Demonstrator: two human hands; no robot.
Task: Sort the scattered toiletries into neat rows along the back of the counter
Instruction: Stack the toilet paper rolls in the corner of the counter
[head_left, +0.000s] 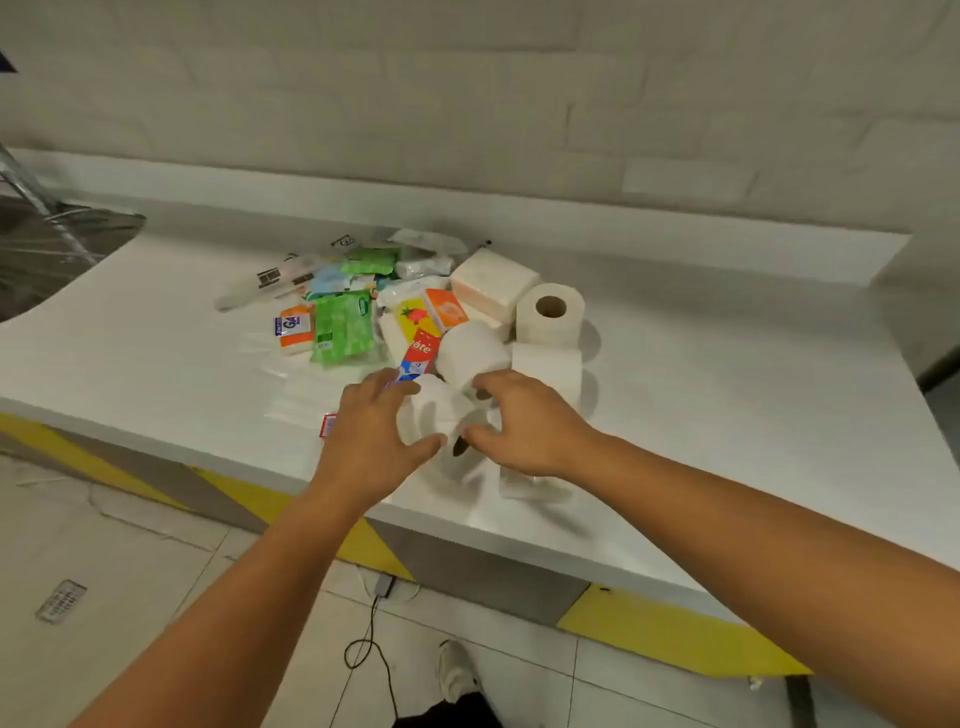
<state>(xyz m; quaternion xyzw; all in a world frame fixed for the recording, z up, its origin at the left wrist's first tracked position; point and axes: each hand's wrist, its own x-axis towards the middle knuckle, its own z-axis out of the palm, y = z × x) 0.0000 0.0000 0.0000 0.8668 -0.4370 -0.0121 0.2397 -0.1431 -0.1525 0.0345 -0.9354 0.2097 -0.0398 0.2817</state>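
A pile of toiletries lies mid-counter. A white toilet paper roll (434, 410) lies on its side near the front edge. My left hand (371, 431) curls round its left side, and my right hand (522, 423) grips its right end between thumb and fingers. A second roll (470, 353) lies just behind, a third (550, 312) has its core hole showing, and another (548, 369) is in front of that. A red toothpaste box (420, 353), green packets (343, 325), an orange soap bar (294, 328), a tissue pack (493, 283) and a toothbrush pack (270, 283) lie in the pile.
The white counter (727, 395) has a raised back ledge (623, 228) below the tiled wall. A steel sink (47, 249) is at the far left. More white paper (530, 488), blurred, lies under my right wrist. A cable (371, 634) runs over the floor.
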